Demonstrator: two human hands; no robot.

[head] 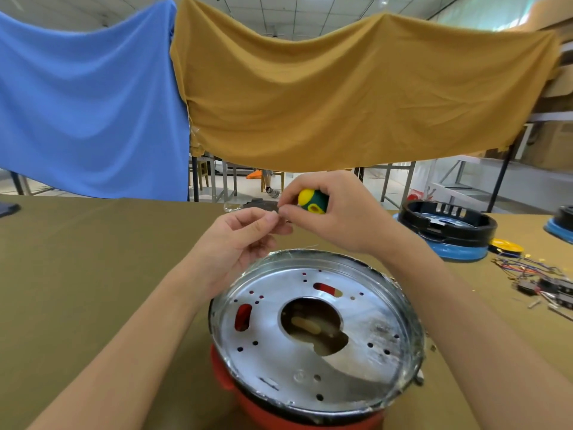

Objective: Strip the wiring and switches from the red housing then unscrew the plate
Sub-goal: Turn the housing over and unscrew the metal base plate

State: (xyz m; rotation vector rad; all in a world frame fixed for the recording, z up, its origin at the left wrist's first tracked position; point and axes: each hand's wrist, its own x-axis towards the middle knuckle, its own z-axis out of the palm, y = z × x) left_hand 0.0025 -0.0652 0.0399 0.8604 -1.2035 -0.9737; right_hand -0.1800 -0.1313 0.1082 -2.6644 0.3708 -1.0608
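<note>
Up above the work, both hands meet in mid-air over the far rim of the round, shiny metal plate (316,330), which sits on top of the red plastic housing (279,411) directly below and nearer than the fingers. The right hand (338,218) is curled closed around the stubby green-and-yellow handle of a screwdriver (313,200), the yellow cap showing between thumb and forefinger; its shaft is hidden, so I cannot tell where the tip points. The left hand (238,243) is half closed, thumb and forefinger pinched together just beside the right fingertips (something tiny may be nipped between them, but it is too small to tell). The plate lies flat, pierced with small round holes, two oblong slots showing red beneath, and a large irregular opening in the middle through which pale parts inside the housing show. Everything rests on a table covered in olive-brown cloth (93,274). Well to the right of the fingers stands a black ring-shaped housing on a blue base (449,231), and nearer than that a loose tangle of coloured wires with small black switches (539,280) lies on the cloth. Beyond the fingers hang a blue fabric sheet (86,103) and a mustard-yellow fabric sheet (341,97).
</note>
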